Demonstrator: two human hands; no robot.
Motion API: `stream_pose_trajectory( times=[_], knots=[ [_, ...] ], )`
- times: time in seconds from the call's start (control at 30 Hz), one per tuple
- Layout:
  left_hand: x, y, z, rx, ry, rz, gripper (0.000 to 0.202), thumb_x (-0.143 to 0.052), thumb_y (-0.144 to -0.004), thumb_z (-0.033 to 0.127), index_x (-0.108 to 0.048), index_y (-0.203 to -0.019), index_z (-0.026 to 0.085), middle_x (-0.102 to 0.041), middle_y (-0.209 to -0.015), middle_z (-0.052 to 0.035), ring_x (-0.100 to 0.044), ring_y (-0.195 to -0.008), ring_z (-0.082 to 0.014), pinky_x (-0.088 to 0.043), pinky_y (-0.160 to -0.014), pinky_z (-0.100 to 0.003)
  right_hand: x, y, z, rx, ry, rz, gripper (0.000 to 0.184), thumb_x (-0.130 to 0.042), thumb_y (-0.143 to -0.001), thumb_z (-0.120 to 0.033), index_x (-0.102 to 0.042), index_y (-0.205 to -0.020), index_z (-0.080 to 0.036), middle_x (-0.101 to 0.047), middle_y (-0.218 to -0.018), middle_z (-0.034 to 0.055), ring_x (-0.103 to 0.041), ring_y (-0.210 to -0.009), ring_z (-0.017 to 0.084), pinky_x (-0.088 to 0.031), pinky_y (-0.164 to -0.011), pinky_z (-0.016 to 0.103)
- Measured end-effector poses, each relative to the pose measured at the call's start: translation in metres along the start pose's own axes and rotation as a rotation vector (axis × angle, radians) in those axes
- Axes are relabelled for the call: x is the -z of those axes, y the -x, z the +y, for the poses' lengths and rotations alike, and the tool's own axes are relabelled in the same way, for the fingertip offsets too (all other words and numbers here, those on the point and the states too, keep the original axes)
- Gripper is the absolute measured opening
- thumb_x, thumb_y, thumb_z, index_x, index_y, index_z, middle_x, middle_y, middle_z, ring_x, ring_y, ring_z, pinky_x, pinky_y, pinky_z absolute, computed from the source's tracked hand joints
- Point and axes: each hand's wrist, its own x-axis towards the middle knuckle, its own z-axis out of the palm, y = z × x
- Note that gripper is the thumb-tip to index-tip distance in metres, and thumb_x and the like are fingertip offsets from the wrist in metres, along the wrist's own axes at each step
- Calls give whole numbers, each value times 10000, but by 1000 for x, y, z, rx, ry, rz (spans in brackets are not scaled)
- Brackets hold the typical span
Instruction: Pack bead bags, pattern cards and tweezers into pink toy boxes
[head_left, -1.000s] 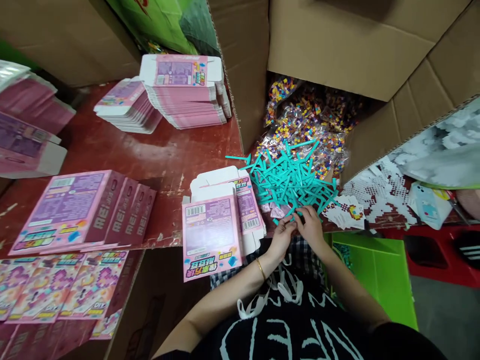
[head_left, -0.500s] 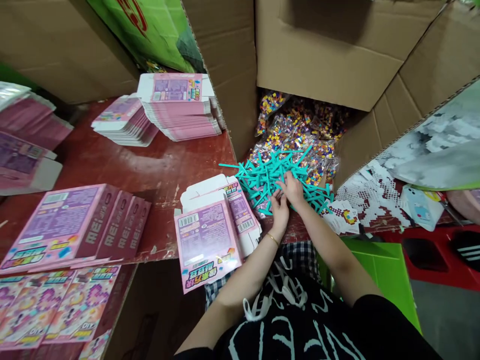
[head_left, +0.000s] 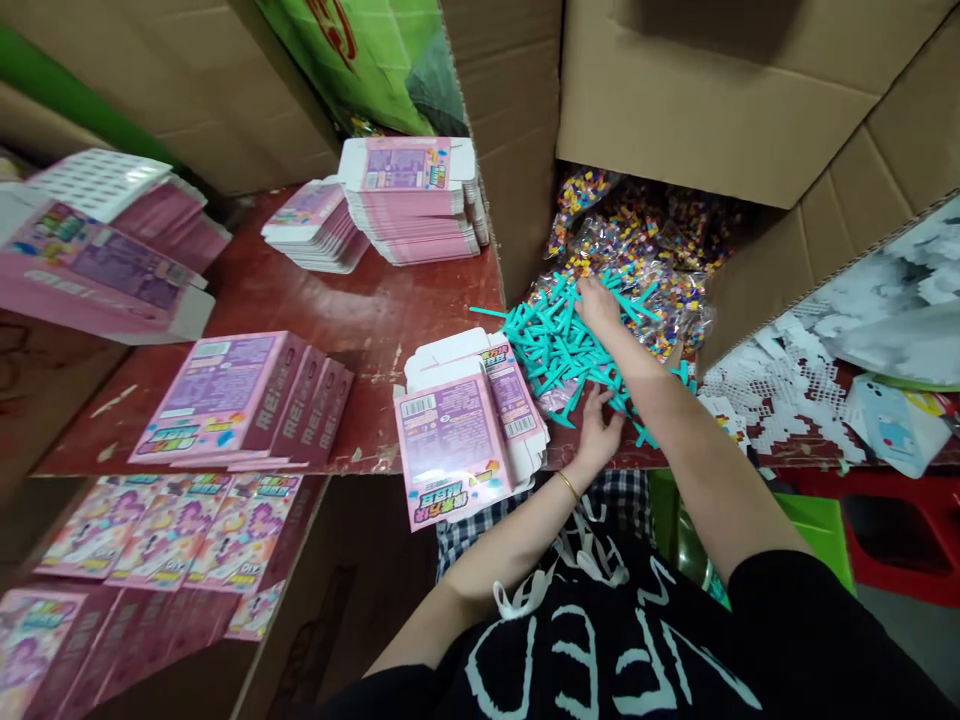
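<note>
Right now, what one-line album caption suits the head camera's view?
Right hand on a pile of teal T-shaped sticks, left hand at its near edge, beside pink printed boxes.

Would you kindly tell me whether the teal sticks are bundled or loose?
Loose: the teal sticks lie crisscrossed in a heap, with the right hand at its far side.

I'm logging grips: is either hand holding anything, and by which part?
Cannot be told: the right hand is at the far side of the teal pieces, the left hand at their near edge; neither shows a clear grip.
</note>
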Motion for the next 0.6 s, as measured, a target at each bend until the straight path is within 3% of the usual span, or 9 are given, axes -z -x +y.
stream_pose_trajectory(
  times=[0.13, 0.2, 0.3, 0.43, 0.5, 0.57, 0.6],
  knots=[
    [5, 21, 6, -27, -197, -204, 478, -661, -821, 200, -587, -1286, 122, -263, -1612, -224, -189, -1527, -312, -194, -1228, -504, 6, 3, 2, -17, -67, -232, 180, -636, -879, -43, -672, -1055, -62, -656, -1003, 124, -635, -975, 252, -485, -885, 303],
    [9, 24, 8, -19, -257, -258, 495, -666, -826, 213, -580, -1297, 89, -224, -1615, -255, -150, -1533, -327, -190, -1230, -511, 9, 20, 4, -20, -75, -237, 217, -576, -838, 11, -690, -1009, -59, -656, -956, 124, -642, -951, 261, -489, -888, 323],
    [13, 21, 12, 8, -293, -276, 489, -646, -846, 216, -573, -1305, 64, -211, -1615, -267, -154, -1530, -334, -217, -1229, -501, 1, 64, 7, 36, -108, -76, 312, -505, -829, 11, -683, -1062, -96, -631, -1081, 151, -615, -1034, 301, -497, -941, 387],
    [27, 32, 40, -86, -434, -325, 452, -637, -837, 172, -586, -1273, 66, -342, -1562, -264, -253, -1503, -349, -287, -1207, -520, -27, 138, 13, 245, -355, 318, 216, -473, -922, -153, -675, -1001, -156, -631, -1057, 135, -606, -1029, 287, -511, -949, 420],
    [53, 54, 70, -254, -549, -468, 461, -668, -817, 176, -596, -1262, 75, -482, -1468, -255, -396, -1431, -363, -349, -1177, -523, -35, 173, 10, 261, -426, 488, 209, -470, -960, -222, -674, -955, -179, -635, -1045, 131, -607, -1011, 291, -510, -937, 452],
    [102, 80, 104, -474, -578, -676, 419, -693, -828, 233, -629, -1235, 156, -633, -1330, -163, -605, -1239, -300, -479, -1085, -434, -36, 202, -3, 199, -484, 583, 214, -466, -993, -248, -671, -969, -194, -639, -1055, 122, -609, -1013, 282, -507, -935, 461],
    [134, 90, 120, -544, -573, -650, 381, -655, -869, 238, -627, -1249, 216, -672, -1280, -96, -656, -1154, -235, -512, -1043, -361, -35, 213, -14, 170, -534, 591, 209, -466, -1004, -249, -668, -981, -201, -643, -1048, 113, -615, -1008, 272, -513, -926, 452]
  ],
)
